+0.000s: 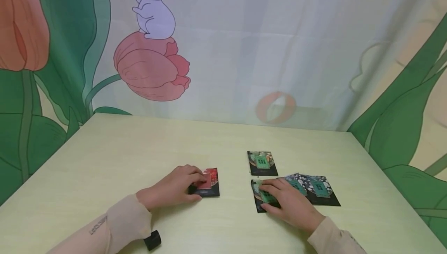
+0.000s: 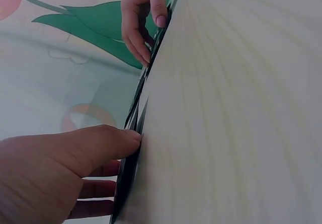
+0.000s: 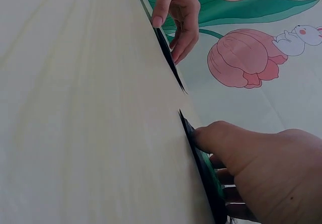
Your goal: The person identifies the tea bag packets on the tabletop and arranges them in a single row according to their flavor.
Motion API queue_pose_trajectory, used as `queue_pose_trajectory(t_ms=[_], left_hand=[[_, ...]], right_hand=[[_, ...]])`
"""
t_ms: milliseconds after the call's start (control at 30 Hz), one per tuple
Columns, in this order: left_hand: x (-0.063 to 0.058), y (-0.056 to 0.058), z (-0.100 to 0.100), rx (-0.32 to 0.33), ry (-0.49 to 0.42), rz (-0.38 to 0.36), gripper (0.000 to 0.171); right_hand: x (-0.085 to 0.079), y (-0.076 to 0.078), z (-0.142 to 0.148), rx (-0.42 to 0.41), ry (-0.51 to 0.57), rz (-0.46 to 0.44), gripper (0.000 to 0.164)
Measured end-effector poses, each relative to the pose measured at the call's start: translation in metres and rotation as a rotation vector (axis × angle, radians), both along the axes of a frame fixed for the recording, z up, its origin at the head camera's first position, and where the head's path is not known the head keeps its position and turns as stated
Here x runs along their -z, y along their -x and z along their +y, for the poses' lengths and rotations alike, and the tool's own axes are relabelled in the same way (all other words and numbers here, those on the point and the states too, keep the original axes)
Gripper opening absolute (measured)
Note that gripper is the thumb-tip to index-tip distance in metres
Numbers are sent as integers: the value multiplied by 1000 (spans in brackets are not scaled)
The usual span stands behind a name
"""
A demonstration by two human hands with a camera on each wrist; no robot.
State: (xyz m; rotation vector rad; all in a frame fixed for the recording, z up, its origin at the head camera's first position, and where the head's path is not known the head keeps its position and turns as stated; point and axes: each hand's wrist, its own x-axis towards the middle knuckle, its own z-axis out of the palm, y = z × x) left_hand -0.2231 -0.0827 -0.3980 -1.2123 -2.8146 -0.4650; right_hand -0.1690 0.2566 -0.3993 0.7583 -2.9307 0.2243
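Note:
My left hand (image 1: 179, 184) holds a small flat red-and-black packet (image 1: 213, 186) on the table, fingers over its printed face and thumb at its near edge. In the left wrist view, the thumb (image 2: 126, 139) lies along the dark edge of that packet. To the right, my right hand (image 1: 288, 203) grips a green-and-black packet (image 1: 257, 197) by its edges, partly covering it. Its thumb (image 3: 206, 136) sits at the packet's near edge in the right wrist view. Two dark packets with white blossoms, one at the far right (image 1: 319, 190), lie beside that hand, the nearer one partly hidden.
Another green-printed packet (image 1: 262, 163) lies farther back on the pale wooden table (image 1: 139, 145). A small black object (image 1: 153, 240) shows by the left cuff. Behind the table's far edge hangs a curtain (image 1: 223, 52) printed with tulips and a white animal.

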Motion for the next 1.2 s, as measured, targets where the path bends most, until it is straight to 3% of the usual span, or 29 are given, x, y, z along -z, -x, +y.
queue_pose_trajectory(t_ms=[333,967,1200], left_hand=[[-6,-10,-9,-2,13,-28,44],[-6,-23,-26,37,71,55,45],[-7,-23,-26,30,65,6,49]], right_hand=[[0,1,0,0,3,-10,49],[3,2,0,-7,7,-33,47],[2,1,0,-8,-5,4,48]])
